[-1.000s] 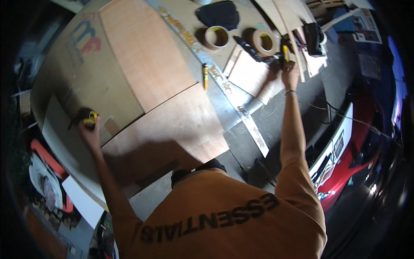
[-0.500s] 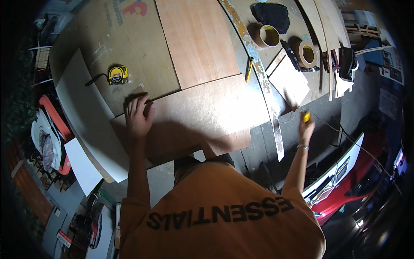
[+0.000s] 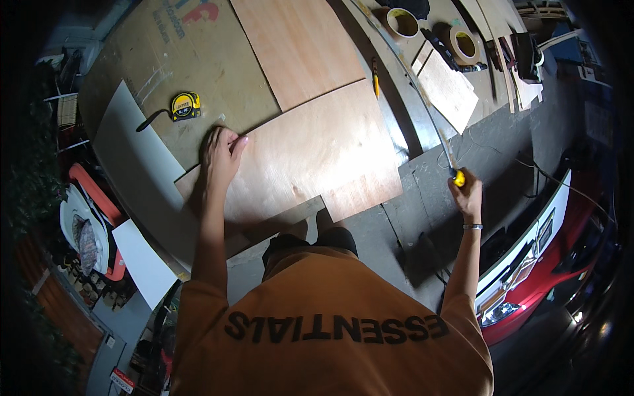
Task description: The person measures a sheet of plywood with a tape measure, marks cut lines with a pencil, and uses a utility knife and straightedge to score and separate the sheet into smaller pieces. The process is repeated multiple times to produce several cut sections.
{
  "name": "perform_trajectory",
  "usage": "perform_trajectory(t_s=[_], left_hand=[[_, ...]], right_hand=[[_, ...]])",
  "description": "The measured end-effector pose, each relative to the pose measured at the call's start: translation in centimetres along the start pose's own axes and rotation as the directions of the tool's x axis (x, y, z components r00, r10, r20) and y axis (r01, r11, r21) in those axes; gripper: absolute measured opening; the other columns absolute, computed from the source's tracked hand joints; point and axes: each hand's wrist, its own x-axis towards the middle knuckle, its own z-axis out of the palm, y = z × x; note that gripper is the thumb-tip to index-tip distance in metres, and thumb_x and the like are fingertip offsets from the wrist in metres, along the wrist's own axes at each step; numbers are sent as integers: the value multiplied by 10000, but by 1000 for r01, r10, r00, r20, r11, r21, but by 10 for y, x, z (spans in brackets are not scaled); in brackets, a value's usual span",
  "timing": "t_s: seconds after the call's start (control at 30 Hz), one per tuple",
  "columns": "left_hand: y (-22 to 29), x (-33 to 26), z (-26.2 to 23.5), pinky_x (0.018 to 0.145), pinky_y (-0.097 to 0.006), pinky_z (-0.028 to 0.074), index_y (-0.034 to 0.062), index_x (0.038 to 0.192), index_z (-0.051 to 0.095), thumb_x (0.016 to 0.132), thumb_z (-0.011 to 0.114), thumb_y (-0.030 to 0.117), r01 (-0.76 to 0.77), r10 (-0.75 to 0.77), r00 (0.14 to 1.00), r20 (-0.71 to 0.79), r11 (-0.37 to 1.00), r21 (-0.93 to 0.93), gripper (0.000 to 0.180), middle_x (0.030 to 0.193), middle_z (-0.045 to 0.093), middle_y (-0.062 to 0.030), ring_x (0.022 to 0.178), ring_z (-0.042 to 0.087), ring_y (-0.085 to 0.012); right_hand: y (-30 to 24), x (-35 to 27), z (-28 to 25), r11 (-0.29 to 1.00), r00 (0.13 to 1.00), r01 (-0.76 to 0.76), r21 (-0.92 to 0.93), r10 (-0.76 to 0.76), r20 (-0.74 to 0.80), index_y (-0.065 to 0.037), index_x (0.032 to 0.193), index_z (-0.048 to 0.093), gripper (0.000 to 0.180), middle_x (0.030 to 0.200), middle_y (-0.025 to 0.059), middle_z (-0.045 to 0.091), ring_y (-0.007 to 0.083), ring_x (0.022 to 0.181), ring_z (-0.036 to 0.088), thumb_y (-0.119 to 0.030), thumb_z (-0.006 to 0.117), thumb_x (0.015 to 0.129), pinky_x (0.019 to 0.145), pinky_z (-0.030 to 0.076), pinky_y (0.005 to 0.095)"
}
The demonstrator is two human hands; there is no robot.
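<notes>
While the left hand (image 3: 221, 155) lies flat, fingers spread, on the near plywood sheet (image 3: 310, 155) at its left edge, the right hand (image 3: 467, 197) is closed around a yellow-handled tool (image 3: 457, 177) off the worktop's (image 3: 198, 72) right side. A yellow tape measure (image 3: 185, 105) sits just beyond the left hand.

Support: grey concrete floor (image 3: 456, 142). Directly on it: large brown cardboard sheet (image 3: 191, 72), 1 white panel (image 3: 135, 162) at its left edge, 1 smaller white panel (image 3: 142, 261) nearer the person. On the cardboard: 2 plywood sheets (image 3: 310, 155), near one overlapping the far one, plus yellow tape measure (image 3: 185, 105). Far right: 2 tape rolls (image 3: 464, 45), small plywood offcut (image 3: 448, 89), long strip, probably a metal straightedge (image 3: 422, 99).
</notes>
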Motion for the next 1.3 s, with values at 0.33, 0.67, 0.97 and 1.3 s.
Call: perform_trajectory(t_s=[0.33,0.67,0.97,1.3], left_hand=[[17,-2,15,918,-506,424,48,1021,622,941,706,341,32,5,981,-194,981,189,315,1023,628,-128,1022,569,-340],[121,-7,68,1246,-529,220,0,1575,318,767,815,591,-344,331,929,167,937,60,1118,1621,308,-264,1530,236,-436],[112,-3,82,1242,-516,237,-46,1568,310,703,771,733,-381,355,917,182,914,139,1252,1642,299,-244,1544,257,-383],[111,-3,86,1258,-478,198,-39,1583,297,728,645,842,-365,325,924,200,905,216,1276,1662,285,-213,1556,252,-333]], right_hand=[[-99,-138,151,994,973,73,84,-53,-225,-39,877,622,356,818,157,600,366,766,600,-183,847,642,712,478,450],[-116,-171,215,997,976,54,-48,-63,-208,-75,921,627,358,824,98,578,310,765,549,-240,817,666,696,401,410],[-113,-177,225,997,974,46,-58,-58,-217,-59,955,640,409,836,98,569,305,765,546,-282,823,665,682,398,414],[-111,-174,222,997,974,80,-18,-82,-213,-47,963,639,414,835,106,551,309,755,537,-318,806,698,675,386,415]])
